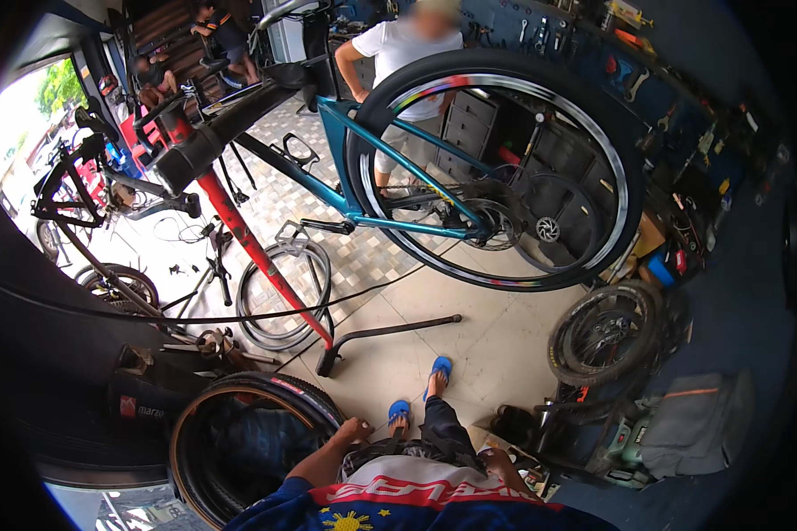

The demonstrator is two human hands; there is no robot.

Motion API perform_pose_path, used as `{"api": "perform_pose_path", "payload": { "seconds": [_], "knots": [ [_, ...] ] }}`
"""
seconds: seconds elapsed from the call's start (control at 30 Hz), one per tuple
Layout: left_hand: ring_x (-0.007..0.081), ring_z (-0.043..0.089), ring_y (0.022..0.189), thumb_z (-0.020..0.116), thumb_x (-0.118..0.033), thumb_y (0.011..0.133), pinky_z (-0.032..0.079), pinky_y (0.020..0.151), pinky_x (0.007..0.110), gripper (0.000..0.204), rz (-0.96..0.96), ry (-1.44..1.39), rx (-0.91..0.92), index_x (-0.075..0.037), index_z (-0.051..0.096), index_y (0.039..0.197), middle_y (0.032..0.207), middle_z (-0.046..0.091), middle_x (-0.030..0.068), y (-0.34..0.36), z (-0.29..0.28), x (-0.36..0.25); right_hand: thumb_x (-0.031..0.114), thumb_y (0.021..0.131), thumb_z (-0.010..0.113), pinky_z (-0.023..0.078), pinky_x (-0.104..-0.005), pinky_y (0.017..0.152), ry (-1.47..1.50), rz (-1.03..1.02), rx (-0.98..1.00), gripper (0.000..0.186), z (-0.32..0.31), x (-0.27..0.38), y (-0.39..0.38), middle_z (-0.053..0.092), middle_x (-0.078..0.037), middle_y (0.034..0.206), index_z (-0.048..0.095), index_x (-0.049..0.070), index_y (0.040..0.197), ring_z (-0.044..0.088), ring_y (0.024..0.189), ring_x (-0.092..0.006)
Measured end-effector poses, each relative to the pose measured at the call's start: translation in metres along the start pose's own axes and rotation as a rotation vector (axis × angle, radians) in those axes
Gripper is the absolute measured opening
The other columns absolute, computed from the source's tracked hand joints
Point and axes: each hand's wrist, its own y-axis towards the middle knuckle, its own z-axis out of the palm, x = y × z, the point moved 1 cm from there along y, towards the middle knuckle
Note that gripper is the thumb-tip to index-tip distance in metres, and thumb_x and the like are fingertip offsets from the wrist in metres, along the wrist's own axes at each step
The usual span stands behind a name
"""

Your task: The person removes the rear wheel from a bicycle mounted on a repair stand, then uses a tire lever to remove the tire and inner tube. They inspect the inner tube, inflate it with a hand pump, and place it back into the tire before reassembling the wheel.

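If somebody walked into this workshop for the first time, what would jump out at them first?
Probably the teal bicycle, with its large rear wheel filling the upper center-right in front of a person in a white shirt. Next, the red repair stand slanting down left of center. Then perhaps the loose tires at lower left, with the wearer's left hand at their edge.
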Motion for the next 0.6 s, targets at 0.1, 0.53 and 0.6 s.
{"api": "perform_pose_path", "payload": {
  "seconds": [0.1, 0.53, 0.6],
  "knots": [
    [0.0411, 0.069, 0.111, 0.063, -0.052, 0.093, 0.056, 0.095, 0.048, 0.053, -0.098, 0.02, -0.022, -0.006, 0.074, 0.119, 0.117, 0.074, 0.0211, 0.0, -0.021, 0.016, 0.03, 0.092, 0.075, 0.055, -0.0312, 0.059, 0.017, -0.068, -0.086, 0.03, -0.009, -0.004, 0.021, 0.073, -0.008, 0.079, 0.075, 0.001, 0.1, 0.071, 0.07, -0.0161],
    [0.0402, 0.069, 0.113, 0.065, -0.046, 0.089, 0.054, 0.098, 0.046, 0.049, -0.129, -0.204, -0.097, -0.005, 0.077, 0.113, 0.119, 0.073, 0.0221, -0.014, 0.008, -0.003, 0.038, 0.096, 0.071, 0.059, -0.0335, 0.065, -0.061, -0.276, -0.009, 0.039, -0.015, 0.016, 0.03, 0.073, -0.01, 0.089, 0.073, 0.003, 0.114, 0.072, 0.077, -0.0189],
    [0.0411, 0.069, 0.111, 0.064, -0.046, 0.088, 0.055, 0.097, 0.047, 0.049, -0.11, -0.161, -0.048, -0.004, 0.077, 0.11, 0.118, 0.072, 0.0232, -0.019, 0.021, -0.009, 0.039, 0.096, 0.07, 0.058, -0.034, 0.065, -0.089, -0.21, -0.049, 0.04, -0.014, 0.012, 0.031, 0.073, -0.01, 0.088, 0.073, 0.003, 0.114, 0.071, 0.077, -0.0185]
  ]
}}
